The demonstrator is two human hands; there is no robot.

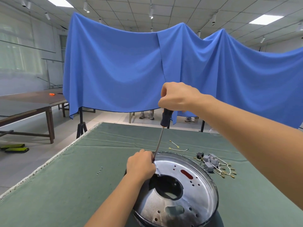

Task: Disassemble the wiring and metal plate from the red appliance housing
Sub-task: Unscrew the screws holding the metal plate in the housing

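So the right hand point(176, 96) is wrapped around the top of the screwdriver point(161, 133) handle, gripping from above, which I'd guess is so it can push down and twist at once. The shaft runs down and a bit left to the far-left edge of the metal plate point(195, 185), where the tip disappears behind the left hand point(141, 164). That hand sits curled on the rim right at the tip, probably steadying the blade on a screw and keeping the housing from spinning; can't really tell if it's pinching the shaft or just pressing on the plate. The plate sits in the housing at the near middle of the green-covered table point(82, 185), with red showing only through a slot point(186, 174). The wiring bundle point(216, 166) is already out, dumped just right of the housing, two loose wires point(176, 147) lie farther back, and some small screws point(99, 171) are parked to the left, so plate fasteners look like what's left.
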